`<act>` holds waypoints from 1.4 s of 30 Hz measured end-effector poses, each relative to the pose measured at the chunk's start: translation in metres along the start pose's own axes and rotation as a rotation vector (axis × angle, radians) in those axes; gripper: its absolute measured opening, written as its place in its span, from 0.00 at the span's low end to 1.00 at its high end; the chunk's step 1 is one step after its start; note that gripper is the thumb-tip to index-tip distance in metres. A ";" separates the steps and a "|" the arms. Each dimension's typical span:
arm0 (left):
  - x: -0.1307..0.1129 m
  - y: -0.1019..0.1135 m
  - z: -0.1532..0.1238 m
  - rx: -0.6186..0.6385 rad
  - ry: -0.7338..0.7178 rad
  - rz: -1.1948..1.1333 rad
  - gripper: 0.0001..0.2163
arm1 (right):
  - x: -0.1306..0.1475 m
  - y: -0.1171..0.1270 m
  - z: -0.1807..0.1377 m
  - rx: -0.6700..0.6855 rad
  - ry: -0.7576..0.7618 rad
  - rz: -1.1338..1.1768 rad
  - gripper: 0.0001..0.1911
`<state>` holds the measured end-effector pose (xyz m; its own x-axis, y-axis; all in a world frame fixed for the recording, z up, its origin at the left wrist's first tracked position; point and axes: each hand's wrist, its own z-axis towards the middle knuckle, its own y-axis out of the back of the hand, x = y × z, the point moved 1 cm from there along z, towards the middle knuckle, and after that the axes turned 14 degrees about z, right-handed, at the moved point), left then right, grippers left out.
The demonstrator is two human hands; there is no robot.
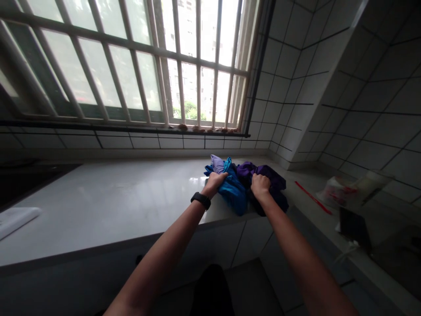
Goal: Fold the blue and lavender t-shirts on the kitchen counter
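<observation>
A heap of clothes lies at the front edge of a white countertop. My left hand, with a black band on its wrist, is closed on a bright blue garment that has a pale lilac piece on top. My right hand is closed as a fist on a dark purple garment lying beside the blue one. Both arms reach forward from below. Part of the dark cloth hangs over the counter's edge.
A barred window fills the wall behind the counter. Tiled walls stand to the right. On the right-hand counter lie a red strip, a crumpled plastic bag and a dark flat object. A white flat thing sits far left.
</observation>
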<state>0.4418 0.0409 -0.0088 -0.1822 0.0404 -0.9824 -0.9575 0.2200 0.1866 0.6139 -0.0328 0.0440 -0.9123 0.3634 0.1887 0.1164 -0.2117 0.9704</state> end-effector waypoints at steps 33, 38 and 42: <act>-0.131 0.038 -0.051 0.004 -0.267 -0.541 0.17 | 0.000 -0.060 -0.040 -0.059 0.232 0.067 0.33; -0.109 -0.053 -0.025 0.036 -0.077 -0.428 0.15 | -0.001 -0.063 -0.040 -0.081 0.243 0.134 0.33; -0.064 -0.083 -0.029 0.253 0.079 -0.166 0.10 | -0.002 -0.065 -0.037 -0.019 0.227 0.187 0.31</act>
<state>0.5265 -0.0085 0.0384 -0.0545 -0.0902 -0.9944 -0.8915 0.4530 0.0078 0.5935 -0.0533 -0.0246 -0.9404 0.1047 0.3235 0.2855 -0.2736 0.9185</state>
